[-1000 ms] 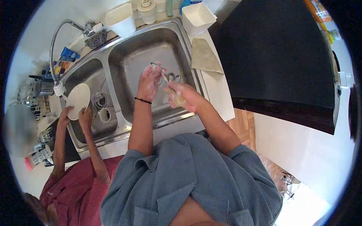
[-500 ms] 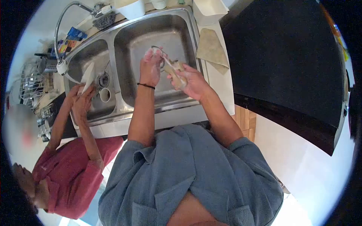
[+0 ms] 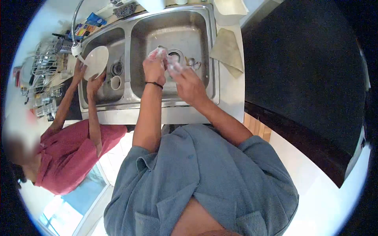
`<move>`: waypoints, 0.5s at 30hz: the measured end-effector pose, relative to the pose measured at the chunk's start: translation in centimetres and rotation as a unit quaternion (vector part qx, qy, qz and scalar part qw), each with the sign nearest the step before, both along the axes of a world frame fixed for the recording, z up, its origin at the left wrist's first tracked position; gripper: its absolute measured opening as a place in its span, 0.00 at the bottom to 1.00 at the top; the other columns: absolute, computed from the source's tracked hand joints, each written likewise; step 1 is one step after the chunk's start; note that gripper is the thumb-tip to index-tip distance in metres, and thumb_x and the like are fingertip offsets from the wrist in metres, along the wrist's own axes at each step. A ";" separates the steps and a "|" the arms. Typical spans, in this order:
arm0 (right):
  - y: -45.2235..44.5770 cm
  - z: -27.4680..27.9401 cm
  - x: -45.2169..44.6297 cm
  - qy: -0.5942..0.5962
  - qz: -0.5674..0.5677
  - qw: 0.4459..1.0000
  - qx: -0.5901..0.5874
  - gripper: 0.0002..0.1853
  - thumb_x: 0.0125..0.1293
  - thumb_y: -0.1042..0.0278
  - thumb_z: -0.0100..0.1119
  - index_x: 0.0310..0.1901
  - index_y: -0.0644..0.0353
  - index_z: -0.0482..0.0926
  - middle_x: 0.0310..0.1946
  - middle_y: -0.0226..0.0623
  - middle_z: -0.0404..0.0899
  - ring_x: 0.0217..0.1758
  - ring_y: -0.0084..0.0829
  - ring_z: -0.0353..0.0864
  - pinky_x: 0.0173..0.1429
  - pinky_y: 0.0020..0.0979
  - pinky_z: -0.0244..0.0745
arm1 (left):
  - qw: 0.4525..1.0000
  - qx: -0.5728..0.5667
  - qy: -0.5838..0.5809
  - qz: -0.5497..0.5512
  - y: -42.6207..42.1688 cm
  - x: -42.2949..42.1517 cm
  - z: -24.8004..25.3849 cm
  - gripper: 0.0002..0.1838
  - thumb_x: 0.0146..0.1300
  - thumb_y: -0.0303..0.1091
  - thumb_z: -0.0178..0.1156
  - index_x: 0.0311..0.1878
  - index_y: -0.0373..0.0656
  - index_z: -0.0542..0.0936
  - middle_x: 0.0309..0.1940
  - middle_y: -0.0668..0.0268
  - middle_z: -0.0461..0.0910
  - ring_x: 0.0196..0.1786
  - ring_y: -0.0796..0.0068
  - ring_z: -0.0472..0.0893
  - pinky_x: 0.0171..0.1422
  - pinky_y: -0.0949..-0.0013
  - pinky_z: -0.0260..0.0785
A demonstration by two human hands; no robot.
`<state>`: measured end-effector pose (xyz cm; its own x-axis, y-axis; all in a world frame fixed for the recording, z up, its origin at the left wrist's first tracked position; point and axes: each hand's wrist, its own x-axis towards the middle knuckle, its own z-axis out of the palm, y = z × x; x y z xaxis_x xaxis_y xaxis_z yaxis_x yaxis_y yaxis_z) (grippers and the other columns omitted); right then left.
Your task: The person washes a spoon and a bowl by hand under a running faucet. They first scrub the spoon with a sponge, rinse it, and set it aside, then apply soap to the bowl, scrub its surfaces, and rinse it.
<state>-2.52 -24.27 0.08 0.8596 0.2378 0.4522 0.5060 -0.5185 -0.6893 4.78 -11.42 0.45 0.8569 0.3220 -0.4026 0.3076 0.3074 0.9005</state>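
Note:
Over the larger right basin (image 3: 177, 31), my left hand (image 3: 154, 67) is closed and soapy, with a dark band on the wrist. Part of a utensil shows at its fingertips, too small to name. Close beside it on the right is my right hand (image 3: 185, 80), foamy and smeared by motion at the fingers; what it holds, if anything, cannot be made out. Behind my hands, near the drain, lie some metal utensils (image 3: 191, 63) on the basin floor.
At the left basin, a person in a red shirt (image 3: 75, 151) holds a white plate (image 3: 96, 62) under the faucet (image 3: 76, 49). A white mug (image 3: 115, 82) stands in that basin. A cloth (image 3: 228, 52) lies on the right counter, near a white container (image 3: 230, 11). Glasses and a dish rack (image 3: 49, 61) are far left.
The view has shifted. My right hand has turned palm-down and come nearer my left, and the yellowish sponge in it is no longer visible. The other person's plate has tilted face-up again.

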 end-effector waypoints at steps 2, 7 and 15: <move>-0.8 -1.5 -1.7 0.001 0.029 1.000 -0.002 0.28 0.50 0.81 0.50 0.58 0.61 0.73 0.55 0.51 0.74 0.53 0.52 0.74 0.60 0.42 0.70 | 0.999 0.040 0.015 -0.011 1.3 -0.5 -0.3 0.09 0.63 0.28 0.60 0.45 0.36 0.78 0.28 0.64 0.80 0.22 0.82 0.73 0.26 0.76 0.67; -2.4 -0.4 -1.4 0.063 0.009 0.993 0.101 0.24 0.51 0.78 0.51 0.54 0.65 0.74 0.56 0.52 0.72 0.54 0.50 0.74 0.59 0.42 0.70 | 0.994 0.086 -0.020 -0.057 1.5 -2.0 -0.5 0.08 0.65 0.31 0.58 0.43 0.38 0.79 0.27 0.66 0.80 0.21 0.82 0.72 0.26 0.76 0.66; -1.3 2.0 3.9 -0.056 -0.056 0.993 0.083 0.23 0.57 0.78 0.49 0.57 0.61 0.74 0.52 0.52 0.75 0.54 0.47 0.76 0.60 0.42 0.71 | 0.990 0.041 0.064 -0.119 -3.8 -4.2 3.2 0.09 0.70 0.31 0.48 0.46 0.37 0.74 0.21 0.74 0.69 0.19 0.84 0.65 0.22 0.75 0.57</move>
<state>1.37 -25.54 2.10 0.8189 0.0573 0.5711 0.5293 -0.4604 -0.7127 0.61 -15.19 3.64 0.8563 0.1543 -0.4928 0.4749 0.1396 0.8689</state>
